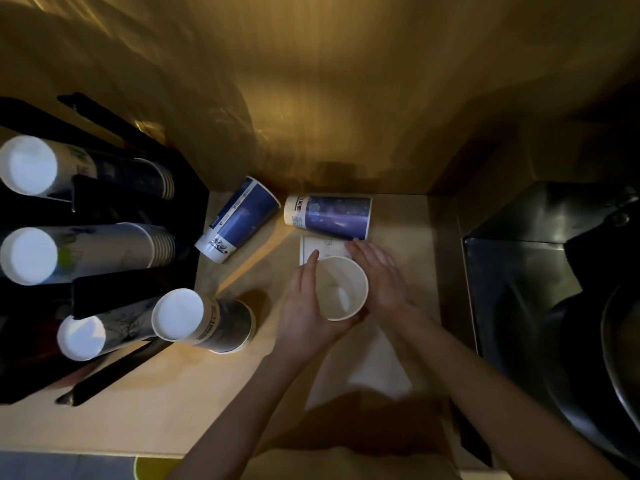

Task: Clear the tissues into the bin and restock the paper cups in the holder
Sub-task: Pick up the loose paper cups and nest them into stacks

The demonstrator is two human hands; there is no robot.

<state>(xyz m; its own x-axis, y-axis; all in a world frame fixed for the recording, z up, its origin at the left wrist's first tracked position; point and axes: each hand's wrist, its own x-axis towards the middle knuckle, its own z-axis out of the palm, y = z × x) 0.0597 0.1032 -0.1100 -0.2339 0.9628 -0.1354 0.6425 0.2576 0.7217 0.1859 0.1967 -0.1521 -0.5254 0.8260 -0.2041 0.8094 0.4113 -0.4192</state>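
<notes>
Counter point(173, 403) pale tan wood, wall point(346, 98) behind it a warm golden brown; holder point(187, 188) black, its stacked cups point(114, 251) showing white bases and pale printed sides. Two lying cups: left one point(239, 220) deep blue with a white band of small print, right one point(329, 217) blue-violet, speckled, white printed band at the base end. Held cup point(341, 289) plain off-white inside; paper point(363, 368) under it white; sink point(536, 271) dark grey metal.

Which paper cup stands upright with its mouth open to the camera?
The cup between both hands; the loose cups nearby lie sideways or stand upside down.
</notes>
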